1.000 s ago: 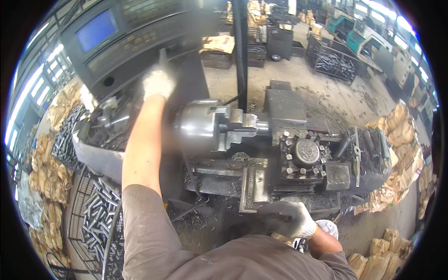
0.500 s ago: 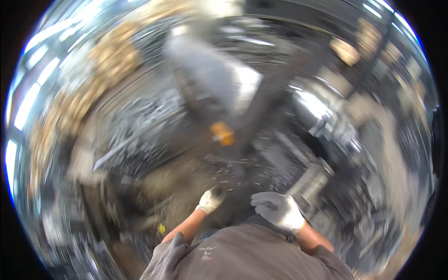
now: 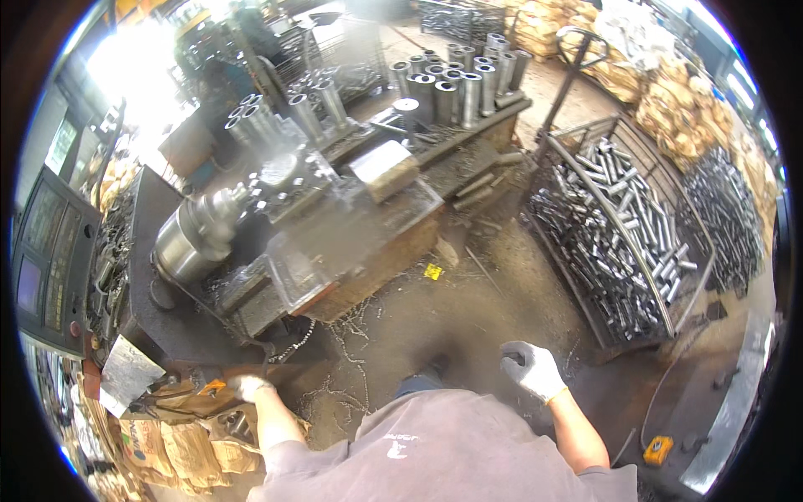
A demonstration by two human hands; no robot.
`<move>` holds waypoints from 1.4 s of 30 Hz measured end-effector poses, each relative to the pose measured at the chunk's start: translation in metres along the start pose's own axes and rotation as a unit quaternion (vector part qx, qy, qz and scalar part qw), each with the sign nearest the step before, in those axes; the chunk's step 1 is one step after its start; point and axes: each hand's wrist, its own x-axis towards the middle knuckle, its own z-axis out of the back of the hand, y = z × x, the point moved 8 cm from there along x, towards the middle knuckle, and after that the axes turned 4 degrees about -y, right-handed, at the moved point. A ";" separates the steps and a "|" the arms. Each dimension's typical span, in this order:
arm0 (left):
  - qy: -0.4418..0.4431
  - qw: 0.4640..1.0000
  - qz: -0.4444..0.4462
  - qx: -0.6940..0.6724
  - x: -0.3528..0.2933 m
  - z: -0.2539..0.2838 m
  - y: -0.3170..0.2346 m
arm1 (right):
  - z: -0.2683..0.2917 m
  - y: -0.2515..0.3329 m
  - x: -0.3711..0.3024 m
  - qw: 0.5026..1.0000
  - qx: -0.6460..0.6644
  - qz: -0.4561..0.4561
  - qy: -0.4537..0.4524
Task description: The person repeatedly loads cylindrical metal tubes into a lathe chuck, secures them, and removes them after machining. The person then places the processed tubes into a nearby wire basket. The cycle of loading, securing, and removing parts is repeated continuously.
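Note:
My left hand, in a white glove, reaches to the lower left edge of a metal-turning lathe, close to a small orange part. Its fingers are too small and blurred to make out. My right hand, in a white glove with a grey palm, hangs over the floor at my right side. Its fingers are loosely curled and apart from the thumb, with nothing seen in them. Ahead on the left sits the lathe's round steel chuck, beside a chip-covered bed and a metal block.
Upright steel tubes stand on the lathe's far end. A wire cart full of short metal tubes is at right. Metal shavings and a yellow tag lie on the floor. A control panel stands far left.
My view has swung round from a motion-blurred scene to the lathe. My left hand has moved out left to the machine's edge; my right hand stays at my right side.

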 end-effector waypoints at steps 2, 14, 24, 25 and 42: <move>0.005 0.976 0.137 -0.170 -0.013 0.017 0.057 | -0.018 0.011 0.039 0.999 -0.040 0.016 0.032; -0.083 0.941 -0.301 0.129 0.005 0.037 0.072 | -0.053 -0.021 0.179 0.965 -0.162 0.092 0.183; 0.194 0.717 -0.622 -0.248 -0.362 0.200 -0.404 | 0.127 -0.158 0.273 0.996 -0.074 0.017 0.051; 0.217 0.683 -0.637 -0.283 -0.408 0.239 -0.447 | 0.164 -0.172 0.289 0.996 -0.062 -0.015 0.057; -0.066 0.379 -0.874 -0.297 -0.999 0.742 -0.827 | 0.464 -0.839 0.687 0.818 0.224 -0.411 -0.333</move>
